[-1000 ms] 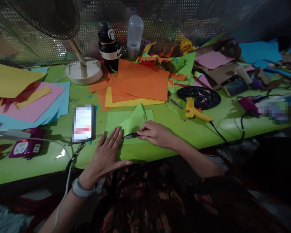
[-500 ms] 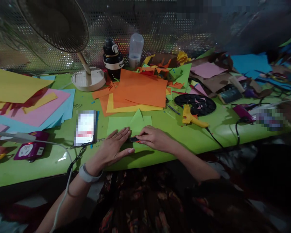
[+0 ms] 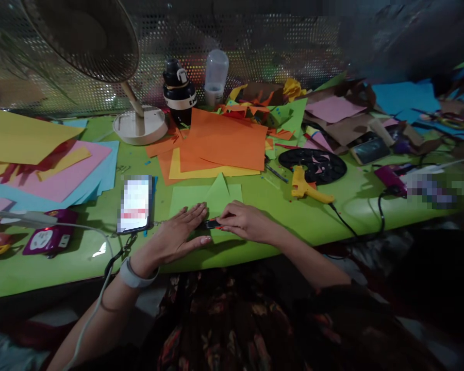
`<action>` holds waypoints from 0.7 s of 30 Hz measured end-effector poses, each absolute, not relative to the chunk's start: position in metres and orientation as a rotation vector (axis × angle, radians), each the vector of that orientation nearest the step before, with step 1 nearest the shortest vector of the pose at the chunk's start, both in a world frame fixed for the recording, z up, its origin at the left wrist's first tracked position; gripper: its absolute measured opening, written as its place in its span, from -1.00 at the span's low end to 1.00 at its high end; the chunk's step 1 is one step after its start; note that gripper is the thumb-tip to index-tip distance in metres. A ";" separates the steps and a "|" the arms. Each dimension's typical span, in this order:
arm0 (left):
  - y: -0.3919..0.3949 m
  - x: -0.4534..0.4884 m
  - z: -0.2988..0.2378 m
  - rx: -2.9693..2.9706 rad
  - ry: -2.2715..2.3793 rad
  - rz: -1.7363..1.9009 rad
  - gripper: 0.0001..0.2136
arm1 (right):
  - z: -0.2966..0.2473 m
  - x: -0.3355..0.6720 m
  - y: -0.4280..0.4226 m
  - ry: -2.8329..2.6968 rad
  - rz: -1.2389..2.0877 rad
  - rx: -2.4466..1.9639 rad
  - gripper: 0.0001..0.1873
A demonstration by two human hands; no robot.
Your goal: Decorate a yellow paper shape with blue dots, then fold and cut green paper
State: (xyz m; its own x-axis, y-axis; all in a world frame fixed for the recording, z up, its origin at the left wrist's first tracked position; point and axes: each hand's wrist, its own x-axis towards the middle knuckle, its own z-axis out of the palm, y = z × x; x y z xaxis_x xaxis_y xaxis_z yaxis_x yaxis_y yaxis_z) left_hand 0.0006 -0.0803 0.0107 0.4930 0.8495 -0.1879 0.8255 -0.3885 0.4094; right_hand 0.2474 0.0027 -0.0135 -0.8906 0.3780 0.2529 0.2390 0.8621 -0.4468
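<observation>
A light green paper sheet (image 3: pixel 185 198) lies on the green table (image 3: pixel 332 216) in front of me, with a folded triangular flap (image 3: pixel 218 191) standing up at its middle. My left hand (image 3: pixel 176 238) rests flat on the sheet's near part, fingers stretched out and pointing right. My right hand (image 3: pixel 244 222) is closed around a small dark tool with red on it (image 3: pixel 212 223), its tip lying against the paper by my left fingertips.
A phone (image 3: pixel 135 204) lies left of the sheet. Orange and yellow sheets (image 3: pixel 224 141) sit behind it, with a fan (image 3: pixel 139 123), a black bottle (image 3: pixel 179 93) and a clear container (image 3: pixel 215 72). A yellow glue gun (image 3: pixel 307 188) and a black disc (image 3: pixel 312 162) lie to the right. Pink and blue paper (image 3: pixel 58 175) is piled left.
My left hand slid forward and to the right over the sheet and turned flatter. The right hand with the tool stayed at the fold. The view shifted slightly.
</observation>
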 end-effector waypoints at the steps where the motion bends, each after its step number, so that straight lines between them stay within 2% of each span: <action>1: -0.080 0.000 0.011 2.286 1.384 0.081 -0.32 | -0.013 0.247 0.002 -2.703 0.613 -0.435 -0.73; 6: -0.080 -0.004 0.017 2.232 1.379 0.137 -0.38 | -0.003 0.255 -0.001 -2.717 0.824 -0.222 -0.75; 10: -0.077 -0.014 0.022 2.159 1.616 0.313 -0.32 | 0.007 0.280 0.006 -2.592 0.967 -0.380 -0.71; 13: -0.074 -0.021 0.019 2.198 1.824 0.362 -0.27 | 0.009 0.300 0.023 -2.467 0.805 -0.754 -0.69; 16: -0.069 -0.026 0.013 2.239 1.820 0.311 -0.38 | 0.002 0.312 0.043 -2.333 0.527 -1.049 -0.73; 21: -0.064 -0.026 0.013 2.042 1.711 0.333 -0.52 | -0.014 0.312 0.061 -2.186 0.251 -1.414 -0.74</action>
State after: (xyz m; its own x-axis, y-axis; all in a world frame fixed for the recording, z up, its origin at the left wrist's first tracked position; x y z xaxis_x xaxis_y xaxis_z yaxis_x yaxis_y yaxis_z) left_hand -0.0261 -0.0645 0.0131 0.2003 0.9744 -0.1020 0.8652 -0.1270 0.4851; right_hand 0.3122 0.0609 -0.0143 -0.3198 0.8907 0.3231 0.7942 0.4379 -0.4212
